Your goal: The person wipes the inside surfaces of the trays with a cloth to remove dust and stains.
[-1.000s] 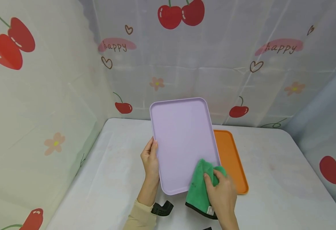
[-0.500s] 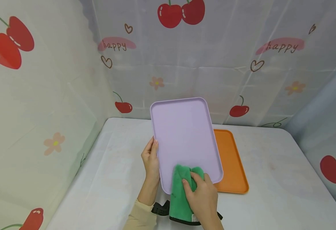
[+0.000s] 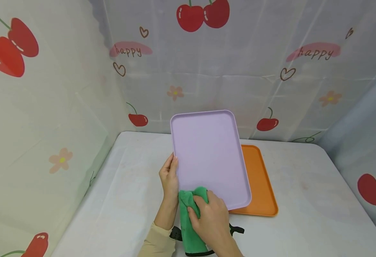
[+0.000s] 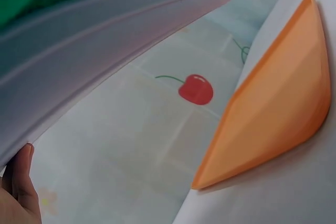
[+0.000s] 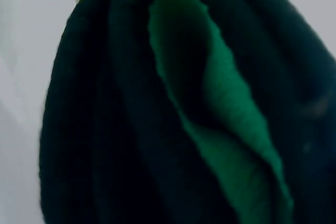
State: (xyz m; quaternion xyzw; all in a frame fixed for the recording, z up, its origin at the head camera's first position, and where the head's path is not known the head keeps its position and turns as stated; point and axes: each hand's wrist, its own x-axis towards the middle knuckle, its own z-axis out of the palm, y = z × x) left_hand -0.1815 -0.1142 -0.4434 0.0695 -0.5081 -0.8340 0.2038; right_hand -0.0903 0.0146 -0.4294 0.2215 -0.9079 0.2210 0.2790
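Note:
A light purple rectangular tray (image 3: 210,153) is held up at a tilt above the table by my left hand (image 3: 169,178), which grips its left edge with the thumb on the near side. My right hand (image 3: 210,217) pinches a bunched green cloth (image 3: 189,214) with a black hem against the tray's lower left corner. Folds of the cloth (image 5: 236,98) fill the right wrist view and hide the right fingers there. In the left wrist view the tray's underside (image 4: 105,51) shows, with left fingers (image 4: 23,177) at its edge.
An orange tray (image 3: 260,182) lies flat on the white table (image 3: 310,185), partly behind the purple one. Black straps (image 3: 237,229) hang at the wrists. Cherry-print curtains (image 3: 207,78) enclose the table at the back and sides.
My right hand has slid the green cloth leftward along the tray's lower edge, from the right corner to the left corner. The purple tray has shifted slightly right in my left hand's grip.

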